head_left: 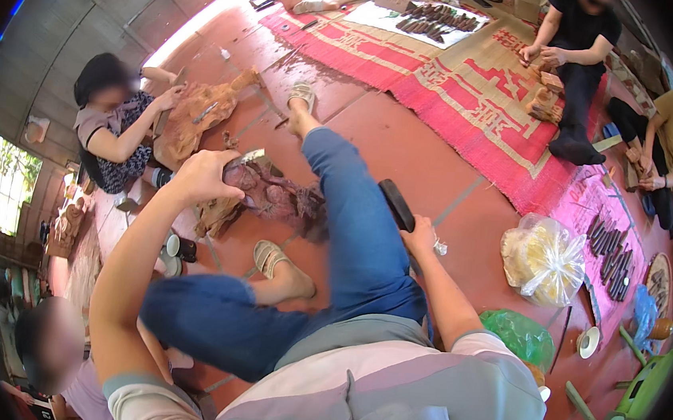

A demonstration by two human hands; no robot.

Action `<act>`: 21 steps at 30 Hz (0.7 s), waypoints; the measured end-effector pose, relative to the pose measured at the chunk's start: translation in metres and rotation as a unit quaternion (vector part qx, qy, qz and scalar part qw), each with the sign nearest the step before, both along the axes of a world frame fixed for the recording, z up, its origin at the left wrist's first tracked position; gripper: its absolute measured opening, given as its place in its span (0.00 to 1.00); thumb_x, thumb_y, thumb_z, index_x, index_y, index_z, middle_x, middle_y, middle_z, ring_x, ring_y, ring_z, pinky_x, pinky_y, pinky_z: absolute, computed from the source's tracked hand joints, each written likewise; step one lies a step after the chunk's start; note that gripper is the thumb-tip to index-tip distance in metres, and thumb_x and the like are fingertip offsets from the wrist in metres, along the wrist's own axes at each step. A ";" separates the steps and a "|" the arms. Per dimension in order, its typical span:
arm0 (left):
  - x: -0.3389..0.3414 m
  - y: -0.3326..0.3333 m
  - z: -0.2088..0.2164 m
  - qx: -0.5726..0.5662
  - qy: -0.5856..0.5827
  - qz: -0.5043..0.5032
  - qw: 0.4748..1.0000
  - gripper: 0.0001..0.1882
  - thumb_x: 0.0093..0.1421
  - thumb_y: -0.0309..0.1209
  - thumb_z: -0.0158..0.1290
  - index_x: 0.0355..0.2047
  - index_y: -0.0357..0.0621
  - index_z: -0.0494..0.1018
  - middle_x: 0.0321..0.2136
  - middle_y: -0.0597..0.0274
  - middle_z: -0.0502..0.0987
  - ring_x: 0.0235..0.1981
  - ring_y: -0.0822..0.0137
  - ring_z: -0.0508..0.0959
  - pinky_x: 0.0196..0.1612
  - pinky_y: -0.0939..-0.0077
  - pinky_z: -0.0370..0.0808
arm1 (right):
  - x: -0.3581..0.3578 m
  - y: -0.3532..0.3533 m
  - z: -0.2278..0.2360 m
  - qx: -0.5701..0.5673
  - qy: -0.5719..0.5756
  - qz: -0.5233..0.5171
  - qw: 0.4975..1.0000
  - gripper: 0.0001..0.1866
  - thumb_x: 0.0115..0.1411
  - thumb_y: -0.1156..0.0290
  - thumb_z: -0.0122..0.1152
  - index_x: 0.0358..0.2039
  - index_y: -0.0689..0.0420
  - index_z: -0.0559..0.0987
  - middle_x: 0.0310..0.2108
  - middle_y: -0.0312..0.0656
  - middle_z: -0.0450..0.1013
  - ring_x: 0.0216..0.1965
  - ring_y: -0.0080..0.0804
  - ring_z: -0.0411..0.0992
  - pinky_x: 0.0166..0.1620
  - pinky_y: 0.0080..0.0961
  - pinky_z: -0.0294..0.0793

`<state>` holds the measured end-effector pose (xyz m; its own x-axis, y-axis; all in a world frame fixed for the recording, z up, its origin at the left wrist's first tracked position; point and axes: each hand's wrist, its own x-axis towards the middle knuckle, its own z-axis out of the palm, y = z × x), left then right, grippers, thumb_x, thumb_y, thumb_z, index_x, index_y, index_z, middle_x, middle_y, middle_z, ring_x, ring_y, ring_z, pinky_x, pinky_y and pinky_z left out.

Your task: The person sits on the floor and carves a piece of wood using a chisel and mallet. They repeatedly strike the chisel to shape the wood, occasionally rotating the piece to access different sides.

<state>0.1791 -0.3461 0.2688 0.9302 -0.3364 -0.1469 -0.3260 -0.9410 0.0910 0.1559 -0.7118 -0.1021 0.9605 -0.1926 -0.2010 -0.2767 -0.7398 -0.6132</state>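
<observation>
My left hand [201, 178] is curled round the near left end of a reddish-brown carved wooden piece [270, 196], thumb and fingers on either side of it. The carving has a knobbly, rounded surface and rests low between my feet, partly behind my raised knee. A pale curved edge [253, 157] shows beside my fingertips; its kind is unclear. To the right of my knee, my right hand [420, 237] grips the lower end of a dark oblong block [396, 204], held apart from the carving. Its underside is hidden.
At left, a seated person works at a large orange-brown wood carving [201, 114]. A dark cup [181, 248] stands near my left knee. Right are a clear plastic bag [544, 260], a green bag [519, 336] and a green stool [641, 389]. Beyond lies a red patterned mat [473, 114].
</observation>
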 end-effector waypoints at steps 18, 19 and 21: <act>0.024 0.106 0.013 -0.056 0.067 -0.083 0.993 0.32 0.39 0.44 0.66 0.43 0.38 0.73 0.33 0.50 0.76 0.36 0.54 0.76 0.41 0.64 0.74 | -0.002 -0.094 0.023 -0.136 0.109 -0.181 0.968 0.19 0.47 0.63 0.65 0.40 0.53 0.78 0.44 0.48 0.71 0.47 0.48 0.71 0.48 0.44 0.73; 0.031 0.111 0.020 -0.054 0.090 -0.057 0.993 0.33 0.40 0.45 0.67 0.44 0.39 0.73 0.35 0.52 0.76 0.38 0.56 0.75 0.43 0.65 0.73 | -0.001 -0.091 0.022 -0.136 0.116 -0.183 0.967 0.19 0.47 0.63 0.65 0.41 0.53 0.77 0.45 0.48 0.70 0.49 0.48 0.70 0.49 0.45 0.73; 0.045 0.093 0.033 0.018 0.137 -0.005 0.990 0.26 0.50 0.43 0.63 0.46 0.44 0.75 0.41 0.48 0.77 0.44 0.51 0.74 0.49 0.65 0.71 | -0.014 -0.097 0.016 -0.108 0.102 -0.200 0.968 0.24 0.48 0.66 0.64 0.48 0.52 0.72 0.50 0.44 0.65 0.53 0.45 0.65 0.51 0.45 0.69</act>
<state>0.2239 -0.2534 0.3016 0.8500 -0.3360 -0.4057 -0.3038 -0.9419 0.1435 0.1414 -0.8088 -0.0865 0.7447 -0.5999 -0.2924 -0.6669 -0.6535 -0.3580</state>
